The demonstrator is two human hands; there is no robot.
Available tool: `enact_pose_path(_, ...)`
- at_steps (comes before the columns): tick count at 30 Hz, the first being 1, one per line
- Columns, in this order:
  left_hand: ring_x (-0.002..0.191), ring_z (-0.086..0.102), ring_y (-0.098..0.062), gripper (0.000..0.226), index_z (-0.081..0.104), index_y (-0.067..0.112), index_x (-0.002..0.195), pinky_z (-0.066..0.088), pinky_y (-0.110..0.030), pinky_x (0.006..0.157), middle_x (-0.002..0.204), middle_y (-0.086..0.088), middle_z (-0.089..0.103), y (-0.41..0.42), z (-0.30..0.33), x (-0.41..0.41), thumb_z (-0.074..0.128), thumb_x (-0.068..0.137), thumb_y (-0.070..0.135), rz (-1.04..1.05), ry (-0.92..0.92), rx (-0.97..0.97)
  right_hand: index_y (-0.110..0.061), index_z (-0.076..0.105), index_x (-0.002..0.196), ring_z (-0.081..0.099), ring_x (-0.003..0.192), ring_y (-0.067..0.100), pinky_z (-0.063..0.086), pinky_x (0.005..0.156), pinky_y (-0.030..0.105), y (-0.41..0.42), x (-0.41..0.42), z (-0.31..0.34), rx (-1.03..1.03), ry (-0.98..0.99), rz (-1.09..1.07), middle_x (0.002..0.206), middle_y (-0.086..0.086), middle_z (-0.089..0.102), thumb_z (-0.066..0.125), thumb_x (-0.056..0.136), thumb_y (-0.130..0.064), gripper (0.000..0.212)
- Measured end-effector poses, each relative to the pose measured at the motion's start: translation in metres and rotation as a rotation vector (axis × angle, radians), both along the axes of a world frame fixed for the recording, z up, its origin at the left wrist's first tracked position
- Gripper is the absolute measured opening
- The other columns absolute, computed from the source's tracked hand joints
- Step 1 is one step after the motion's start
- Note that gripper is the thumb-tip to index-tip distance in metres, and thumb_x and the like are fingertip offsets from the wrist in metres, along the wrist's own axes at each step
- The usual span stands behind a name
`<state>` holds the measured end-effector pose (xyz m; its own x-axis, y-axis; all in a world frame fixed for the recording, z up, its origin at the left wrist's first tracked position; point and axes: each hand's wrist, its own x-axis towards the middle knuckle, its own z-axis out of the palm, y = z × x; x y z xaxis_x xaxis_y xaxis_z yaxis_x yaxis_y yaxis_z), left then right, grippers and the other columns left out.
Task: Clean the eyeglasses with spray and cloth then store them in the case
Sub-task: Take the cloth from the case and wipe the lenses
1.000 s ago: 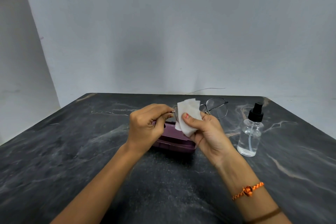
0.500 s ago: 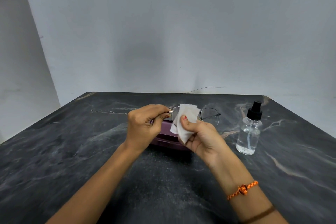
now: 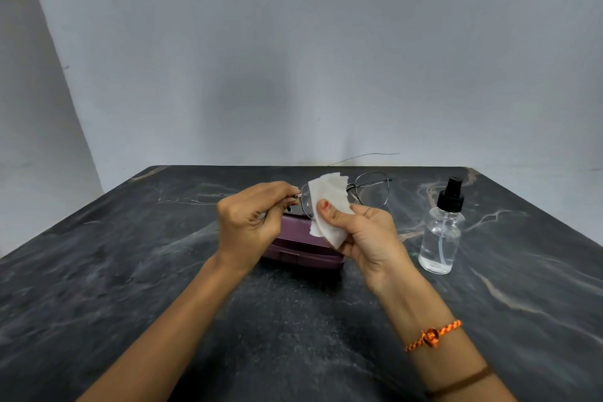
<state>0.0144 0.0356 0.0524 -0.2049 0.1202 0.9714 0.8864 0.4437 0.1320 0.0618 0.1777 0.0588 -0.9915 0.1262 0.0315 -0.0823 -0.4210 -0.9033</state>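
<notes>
Thin metal-framed eyeglasses (image 3: 372, 189) are held up above the dark marble table (image 3: 130, 271). My left hand (image 3: 251, 222) pinches the frame's left hinge. My right hand (image 3: 365, 235) pinches a white cloth (image 3: 329, 202) folded over the left lens, thumb on the near side. The right lens is uncovered. A purple glasses case (image 3: 300, 254) lies closed on the table beneath my hands, partly hidden by them. A clear spray bottle (image 3: 442, 232) with a black nozzle stands upright to the right.
A grey wall rises behind the table's far edge. A thin wire (image 3: 368, 156) lies at the back edge. Bands sit on my right wrist (image 3: 434, 336).
The eyeglasses tilted and rose a little, and the cloth shifted over the left lens as my right hand rubbed it. Case and bottle stayed put.
</notes>
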Motion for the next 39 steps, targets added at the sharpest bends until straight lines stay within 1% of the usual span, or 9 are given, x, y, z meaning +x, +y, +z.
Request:
enact_pose_path(8,0.078,0.062,0.005,0.019,0.068,-0.007,0.084,0.048,-0.005,0.073,0.085,-0.004,0.063,-0.009,0.004,-0.007,0.066,0.068,-0.016,-0.008,-0.015,0.157,-0.004,0.069,0.068,0.062,0.051,0.007,0.048,0.046,0.016,0.016,-0.009,-0.003,0.327,0.107,-0.199,0.054,-0.003,0.069,0.074,0.070,-0.005,0.005)
enact_pose_path(11,0.077,0.060,0.014,0.023,0.064,-0.004,0.093,0.049,-0.006,0.072,0.086,-0.006,0.064,-0.017,0.005,-0.013,0.065,0.072,-0.011,0.007,-0.056,0.299,0.000,0.067,0.068,0.059,0.057,0.018,0.045,0.052,0.026,0.029,-0.015,-0.009,0.458,0.094,-0.423,0.062,0.010,0.069,0.074,0.072,-0.011,0.015)
enact_pose_path(14,0.076,0.061,0.013,0.025,0.061,-0.003,0.097,0.050,-0.009,0.071,0.087,-0.008,0.065,-0.016,0.003,-0.016,0.065,0.073,-0.010,-0.011,-0.084,0.353,-0.015,0.066,0.066,0.062,0.066,0.019,0.048,0.059,0.029,0.033,-0.018,-0.017,0.546,0.109,-0.593,0.067,0.003,0.069,0.068,0.077,-0.016,0.011)
enact_pose_path(19,0.075,0.061,0.012,0.023,0.061,-0.006,0.096,0.050,-0.008,0.071,0.088,-0.009,0.064,-0.012,0.002,-0.016,0.065,0.073,-0.007,-0.041,-0.111,0.338,-0.008,0.060,0.069,0.052,0.062,0.021,0.035,0.048,0.023,0.034,-0.022,-0.025,0.966,0.153,-0.711,0.067,0.007,0.060,0.056,0.082,-0.015,0.015)
enact_pose_path(21,0.075,0.061,0.012,0.019,0.063,-0.008,0.093,0.049,-0.007,0.071,0.087,-0.010,0.064,-0.012,0.001,-0.016,0.064,0.074,-0.008,-0.043,-0.122,0.342,-0.011,0.057,0.082,0.054,0.068,0.027,0.035,0.054,0.029,0.038,-0.021,-0.027,1.086,0.138,-0.718,0.073,0.008,0.060,0.054,0.082,-0.013,0.004)
enact_pose_path(24,0.075,0.061,0.013,0.021,0.063,-0.009,0.093,0.049,-0.006,0.071,0.088,-0.010,0.064,-0.012,0.002,-0.016,0.065,0.073,-0.009,-0.038,-0.125,0.360,-0.012,0.051,0.113,0.058,0.073,0.031,0.036,0.064,0.030,0.040,-0.019,-0.029,1.198,0.075,-0.708,0.084,0.014,0.066,0.053,0.081,-0.011,0.032)
enact_pose_path(27,0.076,0.061,0.013,0.023,0.062,-0.008,0.094,0.049,-0.006,0.071,0.089,-0.008,0.064,-0.012,0.002,-0.017,0.065,0.072,-0.012,-0.044,-0.129,0.367,-0.009,0.048,0.117,0.052,0.071,0.030,0.036,0.062,0.031,0.042,-0.018,-0.030,1.323,0.011,-0.704,0.082,0.016,0.062,0.050,0.081,-0.008,0.036)
enact_pose_path(33,0.075,0.061,0.013,0.025,0.061,-0.004,0.096,0.048,-0.005,0.069,0.088,-0.007,0.064,-0.013,0.000,-0.019,0.065,0.072,-0.012,-0.054,-0.126,0.355,-0.007,0.045,0.118,0.055,0.100,0.038,0.034,0.068,0.032,0.043,-0.020,-0.034,1.413,-0.168,-0.551,0.109,0.019,0.061,0.048,0.082,-0.010,0.036)
enact_pose_path(39,0.075,0.062,0.012,0.023,0.062,-0.007,0.095,0.048,-0.006,0.070,0.088,-0.010,0.064,-0.013,-0.001,-0.020,0.066,0.073,-0.009,-0.055,-0.123,0.361,-0.009,0.035,0.123,0.057,0.094,0.034,0.034,0.063,0.032,0.042,-0.019,-0.037,1.555,-0.189,-0.496,0.104,0.014,0.061,0.048,0.082,-0.009,0.043)
